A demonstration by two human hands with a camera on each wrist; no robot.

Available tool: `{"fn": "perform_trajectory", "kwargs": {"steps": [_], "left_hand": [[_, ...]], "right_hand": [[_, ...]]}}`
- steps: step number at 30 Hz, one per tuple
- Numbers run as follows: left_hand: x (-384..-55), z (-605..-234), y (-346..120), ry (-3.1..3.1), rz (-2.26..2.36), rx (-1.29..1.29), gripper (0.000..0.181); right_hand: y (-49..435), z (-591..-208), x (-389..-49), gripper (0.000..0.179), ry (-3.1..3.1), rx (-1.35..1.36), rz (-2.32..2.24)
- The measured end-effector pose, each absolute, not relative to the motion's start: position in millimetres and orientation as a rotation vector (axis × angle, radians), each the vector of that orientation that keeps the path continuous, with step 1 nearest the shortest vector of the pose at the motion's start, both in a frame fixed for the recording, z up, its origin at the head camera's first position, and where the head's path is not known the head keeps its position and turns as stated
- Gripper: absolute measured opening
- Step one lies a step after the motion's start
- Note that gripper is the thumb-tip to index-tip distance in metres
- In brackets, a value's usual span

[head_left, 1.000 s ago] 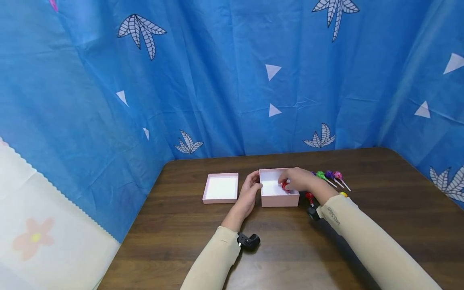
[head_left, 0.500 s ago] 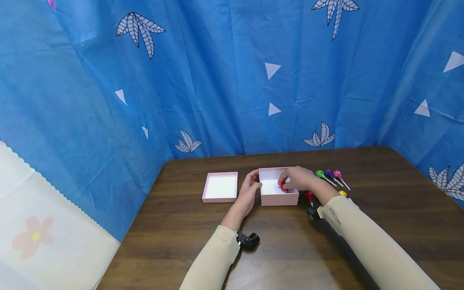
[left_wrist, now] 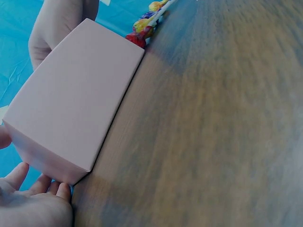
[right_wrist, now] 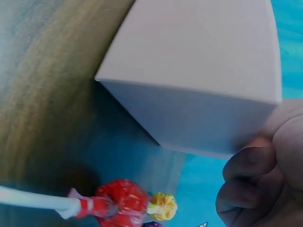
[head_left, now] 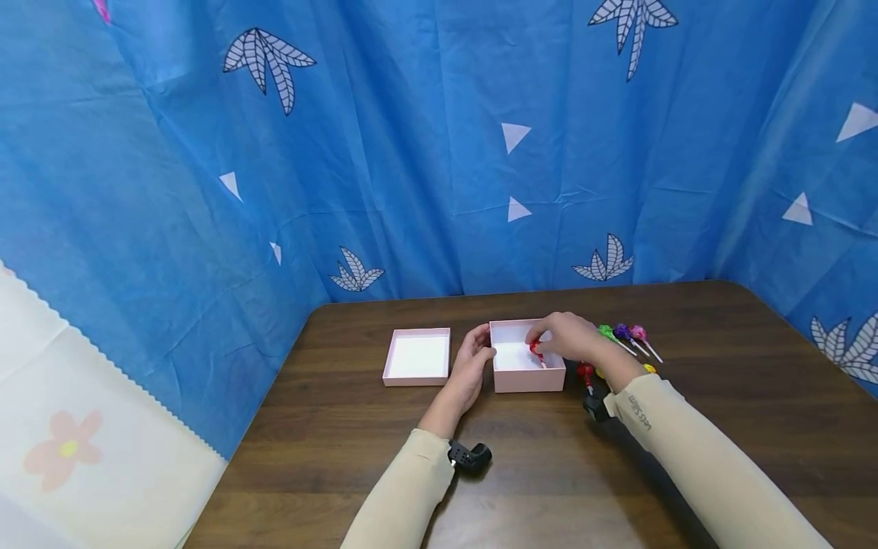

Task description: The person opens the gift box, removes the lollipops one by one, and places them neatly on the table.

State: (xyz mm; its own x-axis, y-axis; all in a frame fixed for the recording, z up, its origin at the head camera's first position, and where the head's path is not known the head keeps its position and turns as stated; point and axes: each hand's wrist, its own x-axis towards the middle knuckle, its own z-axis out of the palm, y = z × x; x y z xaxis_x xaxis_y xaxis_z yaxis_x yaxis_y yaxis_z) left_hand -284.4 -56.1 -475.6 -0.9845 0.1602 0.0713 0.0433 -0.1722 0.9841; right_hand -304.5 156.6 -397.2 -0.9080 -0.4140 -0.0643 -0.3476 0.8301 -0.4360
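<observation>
An uncovered pink box (head_left: 530,381) with a white inside stands on the table. My left hand (head_left: 469,364) rests against its left side, fingers spread along the wall; the left wrist view shows the fingertips (left_wrist: 64,190) right at that side. My right hand (head_left: 565,337) reaches over the right wall, its thumb and fingers pinching a red-wrapped lollipop (head_left: 535,349) inside the box, stick toward the front. In the right wrist view the right hand's curled fingers (right_wrist: 248,182) show beyond the wall, and the box hides the held lollipop.
A shallow pink lid (head_left: 416,379), white inside, lies left of the box. Right of the box lie several lollipops: another red one (head_left: 585,372), a green one (head_left: 607,332), a purple one (head_left: 622,331) and a pink one (head_left: 639,332). A blue curtain (head_left: 425,152) hangs behind the table.
Inside the box, the red lollipop has turned slightly in my right hand and its stick now shows more. My right hand has shifted a little; the left hand and the box stay put.
</observation>
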Motion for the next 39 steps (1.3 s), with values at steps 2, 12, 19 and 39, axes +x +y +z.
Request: {"fn": "perform_trajectory", "kwargs": {"steps": [2, 12, 19, 39], "left_hand": [[-284.5, -474.9, -56.0, 1.969, 2.337, 0.247, 0.055], [-283.7, -472.2, -56.9, 1.966, 2.322, 0.247, 0.055], [-282.2, -470.8, -57.4, 1.964, 2.327, 0.258, 0.055], [-282.3, -474.0, -59.5, 1.974, 2.306, 0.280, 0.056]], "right_hand": [[157.6, -394.6, -304.3, 0.024, 2.875, -0.575, -0.676], [168.2, -375.2, -295.4, 0.027, 2.971, -0.577, -0.855], [180.1, -364.5, -286.8, 0.028, 3.007, -0.574, -0.957], [241.3, -369.9, -253.0, 0.031, 2.958, -0.486, -1.125]]}}
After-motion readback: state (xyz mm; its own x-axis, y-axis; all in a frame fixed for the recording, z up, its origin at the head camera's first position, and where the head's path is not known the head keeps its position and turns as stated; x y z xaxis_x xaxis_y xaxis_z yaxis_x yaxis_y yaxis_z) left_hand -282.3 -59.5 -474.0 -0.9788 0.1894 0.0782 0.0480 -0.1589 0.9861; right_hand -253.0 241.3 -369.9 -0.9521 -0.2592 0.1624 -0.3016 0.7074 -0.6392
